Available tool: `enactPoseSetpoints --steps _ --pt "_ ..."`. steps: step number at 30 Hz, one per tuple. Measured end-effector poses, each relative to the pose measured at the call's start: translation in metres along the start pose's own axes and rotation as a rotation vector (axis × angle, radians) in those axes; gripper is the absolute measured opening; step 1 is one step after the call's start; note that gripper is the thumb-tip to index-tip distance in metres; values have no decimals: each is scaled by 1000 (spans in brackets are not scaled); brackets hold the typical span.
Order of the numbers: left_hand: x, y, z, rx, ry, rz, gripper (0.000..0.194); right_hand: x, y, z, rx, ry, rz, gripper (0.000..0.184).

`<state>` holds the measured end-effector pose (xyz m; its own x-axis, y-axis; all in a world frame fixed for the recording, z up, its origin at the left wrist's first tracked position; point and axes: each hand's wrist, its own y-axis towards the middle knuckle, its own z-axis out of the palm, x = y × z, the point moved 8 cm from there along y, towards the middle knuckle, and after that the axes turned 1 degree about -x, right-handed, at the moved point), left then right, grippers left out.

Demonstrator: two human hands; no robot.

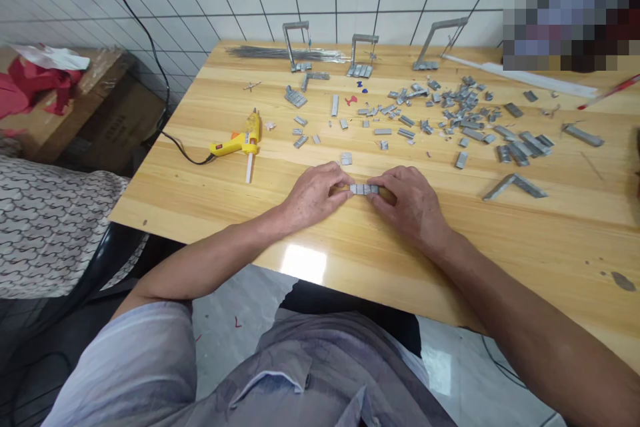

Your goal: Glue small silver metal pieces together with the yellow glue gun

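Note:
A short row of grey metal staple blocks (364, 189) lies on the wooden table (210, 193) near its front edge. My left hand (315, 195) pinches the row's left end with closed fingers. My right hand (407, 203) grips the right end the same way. Both hands rest on the tabletop. One loose grey block (346, 159) sits just behind them.
A yellow hot glue gun (240, 141) with a black cord lies at the left. Several loose staple blocks (465, 107) are scattered across the far right. Three metal frames (363, 53) stand at the back beside a bundle of thin rods (280, 52). An L-shaped piece (515, 185) lies right.

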<state>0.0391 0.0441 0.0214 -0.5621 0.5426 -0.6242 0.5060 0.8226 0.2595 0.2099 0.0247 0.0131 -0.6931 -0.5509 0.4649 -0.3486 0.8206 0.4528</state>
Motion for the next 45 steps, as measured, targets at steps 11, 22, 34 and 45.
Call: enactPoseSetpoints --steps 11,22,34,45 --pt "3 2 2 2 -36 -36 4 -3 -1 1 0 -15 -15 19" --pt "-2 -4 2 15 45 50 26 10 -7 -20 -53 -47 -86 24" --pt "-14 -24 -8 -56 90 86 39 15 -9 -23 -60 -7 33 34" --pt "16 -11 -26 -351 -74 -72 19 6 -7 -8 -56 -166 -61 15"
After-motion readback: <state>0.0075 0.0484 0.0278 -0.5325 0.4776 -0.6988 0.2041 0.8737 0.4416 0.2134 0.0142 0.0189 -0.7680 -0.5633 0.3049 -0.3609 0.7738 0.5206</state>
